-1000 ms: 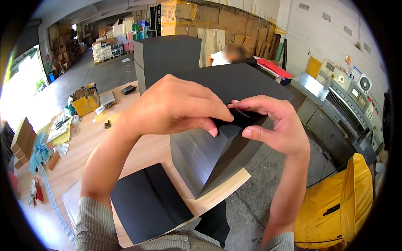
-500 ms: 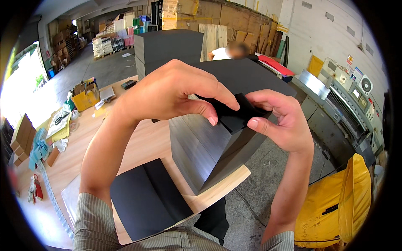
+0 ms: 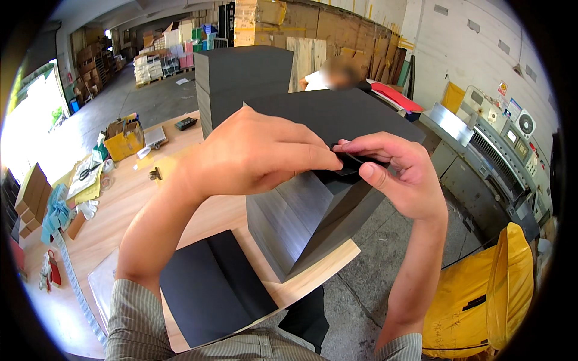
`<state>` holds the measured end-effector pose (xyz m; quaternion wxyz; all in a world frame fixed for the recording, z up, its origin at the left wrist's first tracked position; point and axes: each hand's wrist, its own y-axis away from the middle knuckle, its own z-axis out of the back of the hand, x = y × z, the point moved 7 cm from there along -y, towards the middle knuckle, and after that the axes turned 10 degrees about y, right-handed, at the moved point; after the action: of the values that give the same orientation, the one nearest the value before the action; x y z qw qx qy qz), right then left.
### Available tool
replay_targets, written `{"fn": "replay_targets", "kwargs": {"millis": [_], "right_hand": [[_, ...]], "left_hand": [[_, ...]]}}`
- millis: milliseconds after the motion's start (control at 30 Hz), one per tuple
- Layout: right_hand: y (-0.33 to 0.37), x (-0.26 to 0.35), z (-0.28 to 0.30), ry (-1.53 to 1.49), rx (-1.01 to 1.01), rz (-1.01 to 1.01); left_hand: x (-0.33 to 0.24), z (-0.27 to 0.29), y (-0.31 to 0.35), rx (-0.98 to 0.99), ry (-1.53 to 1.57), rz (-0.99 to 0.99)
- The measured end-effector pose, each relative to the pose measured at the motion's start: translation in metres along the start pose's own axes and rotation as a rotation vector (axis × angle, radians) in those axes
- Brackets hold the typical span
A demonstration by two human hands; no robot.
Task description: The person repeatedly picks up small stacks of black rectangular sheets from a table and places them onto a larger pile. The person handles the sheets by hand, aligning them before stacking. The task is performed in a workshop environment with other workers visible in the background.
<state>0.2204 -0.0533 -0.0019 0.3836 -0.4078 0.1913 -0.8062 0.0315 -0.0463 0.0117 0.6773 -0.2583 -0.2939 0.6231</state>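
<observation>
A tall stack of black sheets point(image 3: 313, 213) stands on the wooden table, its dark top sloping away from me. Over its near corner my left hand point(image 3: 271, 153) reaches in with fingertips closed on a curled black sheet point(image 3: 348, 166). My right hand point(image 3: 403, 171) grips the same piece from the other side, thumb below and fingers above. The left thumb is hidden under that hand. Below the stack, a black folded sheet point(image 3: 217, 286) with a crease lies near the table's front edge.
Behind stands another tall dark stack point(image 3: 244, 78), with a person point(image 3: 337, 75) beyond. A yellow box point(image 3: 124, 138), scissors point(image 3: 85, 173) and a small dark clip point(image 3: 155, 174) sit left on the table point(image 3: 211, 207). A yellow bag point(image 3: 469, 301) and a grey machine point(image 3: 500, 162) stand right.
My left fingers have come together and moved toward my right hand. The black sheet's flap between them now shows less and is curled. My left forearm has shifted slightly, uncovering a clip.
</observation>
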Motion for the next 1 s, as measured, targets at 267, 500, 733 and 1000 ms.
{"fn": "replay_targets", "kwargs": {"millis": [267, 500, 733, 1000], "right_hand": [[0.0, 0.0, -0.001, -0.008, 0.001, 0.007], [-0.001, 0.003, -0.002, 0.011, 0.005, 0.035], [-0.002, 0.001, -0.002, 0.022, -0.037, 0.02], [0.0, 0.0, -0.002, -0.002, -0.05, -0.011]], "left_hand": [[-0.011, -0.007, 0.007, -0.043, -0.173, -0.09], [-0.014, -0.009, 0.009, -0.049, -0.26, -0.097], [-0.004, -0.003, 0.006, -0.03, -0.113, -0.021], [0.008, 0.004, -0.008, 0.023, 0.193, 0.061]]}}
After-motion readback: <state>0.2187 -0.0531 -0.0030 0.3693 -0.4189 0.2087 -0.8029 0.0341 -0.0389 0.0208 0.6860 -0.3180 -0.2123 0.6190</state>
